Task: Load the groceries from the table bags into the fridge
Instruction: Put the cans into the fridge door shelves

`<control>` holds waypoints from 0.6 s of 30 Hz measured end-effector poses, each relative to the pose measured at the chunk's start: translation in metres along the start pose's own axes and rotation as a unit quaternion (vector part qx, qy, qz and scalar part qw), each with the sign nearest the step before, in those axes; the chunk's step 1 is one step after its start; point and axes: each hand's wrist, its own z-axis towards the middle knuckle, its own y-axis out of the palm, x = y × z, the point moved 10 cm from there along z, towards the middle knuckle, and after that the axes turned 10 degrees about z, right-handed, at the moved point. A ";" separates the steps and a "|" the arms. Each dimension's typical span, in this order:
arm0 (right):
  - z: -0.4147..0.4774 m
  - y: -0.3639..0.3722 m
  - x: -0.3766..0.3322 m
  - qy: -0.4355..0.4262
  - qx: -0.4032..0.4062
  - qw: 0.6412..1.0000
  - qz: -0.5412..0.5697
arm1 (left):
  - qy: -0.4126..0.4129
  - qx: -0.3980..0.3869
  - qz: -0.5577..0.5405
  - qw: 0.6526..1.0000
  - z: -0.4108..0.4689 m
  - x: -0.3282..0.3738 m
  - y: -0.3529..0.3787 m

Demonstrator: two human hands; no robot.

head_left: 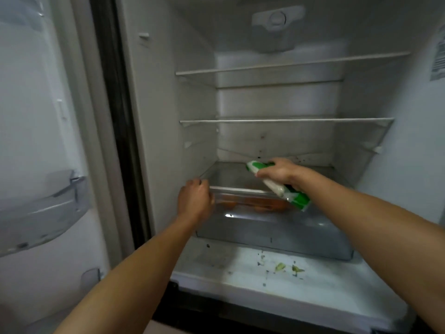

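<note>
The person's left hand [195, 198] is gripping the front rim of the clear drawer [272, 227] at the bottom of the open fridge [163, 116], its fingers curling over the rim's left end. The right hand [277, 171] is clasping a green-and-white packet [277, 189] around its middle, holding it tilted just above the drawer's right side. Orange round items [265, 204] are showing through the drawer's front. Green scraps [280, 266] are lying on the fridge floor in front of it

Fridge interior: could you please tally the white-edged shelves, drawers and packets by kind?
White-edged shelves: 2 (upper shelf, lower shelf)
Clear drawer: 1
Green-and-white packet: 1, held by the right hand
Total: 4
Orange items in the drawer are too blurred to count.
</note>
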 end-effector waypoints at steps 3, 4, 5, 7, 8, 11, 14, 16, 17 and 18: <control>0.043 0.020 -0.010 -0.006 -0.013 1.000 -0.027 | 0.006 0.044 -0.026 0.999 0.028 -0.002 0.020; 0.058 0.028 -0.013 -0.009 -0.015 0.999 -0.034 | 0.002 0.055 -0.039 0.998 0.035 -0.003 0.028; 0.073 0.036 -0.015 -0.010 -0.017 0.999 -0.047 | -0.005 0.069 -0.049 0.996 0.040 -0.006 0.036; 0.099 0.053 -0.020 -0.017 -0.020 0.996 -0.087 | -0.023 0.109 -0.064 0.992 0.041 -0.011 0.051; 0.112 0.062 -0.021 -0.015 -0.021 0.994 -0.105 | -0.032 0.127 -0.068 0.989 0.038 -0.013 0.056; 0.146 0.085 -0.020 0.008 -0.028 0.992 -0.127 | -0.054 0.157 -0.066 0.984 0.034 -0.014 0.066; 0.177 0.103 -0.024 0.010 -0.018 0.990 -0.140 | -0.061 0.181 -0.070 0.979 0.034 -0.015 0.069; 0.194 0.113 -0.027 0.007 -0.013 0.991 -0.129 | -0.064 0.198 -0.080 0.975 0.033 -0.016 0.069; 0.201 0.117 -0.028 0.008 -0.016 0.993 -0.113 | -0.063 0.206 -0.082 0.973 0.032 -0.016 0.068; 0.209 0.122 -0.030 0.007 -0.019 0.996 -0.092 | -0.062 0.210 -0.082 0.972 0.032 -0.016 0.068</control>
